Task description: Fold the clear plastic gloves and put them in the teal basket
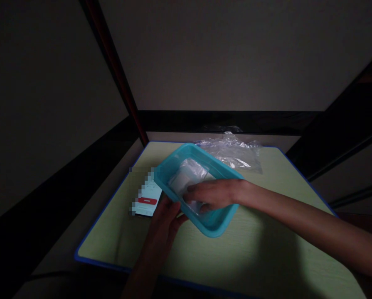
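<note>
A turquoise plastic basin (217, 231) is tilted above the table. My left hand (168, 218) is closed on its near left rim, with the thumb over the edge and the other fingers underneath. My right hand (212, 194) reaches into the basin from the right, its fingers bent down around a clear plastic packet (190, 172) with something whitish in it. The fingertips are partly hidden by the plastic, and what the packet contains is too dim to make out.
A phone (148, 201) with a lit screen lies left of the basin, partly blurred out. Behind the basin is a crumpled clear plastic bag (238, 153). The pale green table (107, 236) has a blue edge and stands against a wall (229, 54).
</note>
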The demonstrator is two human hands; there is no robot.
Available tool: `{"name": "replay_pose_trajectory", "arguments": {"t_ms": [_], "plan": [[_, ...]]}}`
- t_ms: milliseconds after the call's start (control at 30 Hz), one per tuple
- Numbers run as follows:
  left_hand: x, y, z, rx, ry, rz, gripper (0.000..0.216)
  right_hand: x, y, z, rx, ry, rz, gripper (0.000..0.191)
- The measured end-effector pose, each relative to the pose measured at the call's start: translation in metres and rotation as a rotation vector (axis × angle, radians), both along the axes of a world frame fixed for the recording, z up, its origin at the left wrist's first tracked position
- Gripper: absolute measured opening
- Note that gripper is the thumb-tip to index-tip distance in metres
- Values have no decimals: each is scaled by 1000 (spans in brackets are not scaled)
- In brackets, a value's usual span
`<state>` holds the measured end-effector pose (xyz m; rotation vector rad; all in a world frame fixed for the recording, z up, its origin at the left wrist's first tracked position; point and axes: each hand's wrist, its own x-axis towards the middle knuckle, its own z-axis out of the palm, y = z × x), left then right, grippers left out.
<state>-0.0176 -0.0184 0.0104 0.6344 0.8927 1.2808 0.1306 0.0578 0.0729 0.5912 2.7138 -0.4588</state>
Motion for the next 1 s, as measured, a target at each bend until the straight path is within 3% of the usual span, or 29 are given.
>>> {"name": "replay_pose_trajectory", "arguments": {"t_ms": [400, 700, 1000], "plan": [[-1, -1, -1, -27, -11, 26, 38, -13, -1, -13, 90, -63, -11, 37], [2, 1, 3, -24, 9, 36, 44, -14, -2, -15, 121, -80, -5, 35], [0, 1, 1, 2, 13, 16, 36, -10, -1, -14, 117, -40, -7, 39]]}}
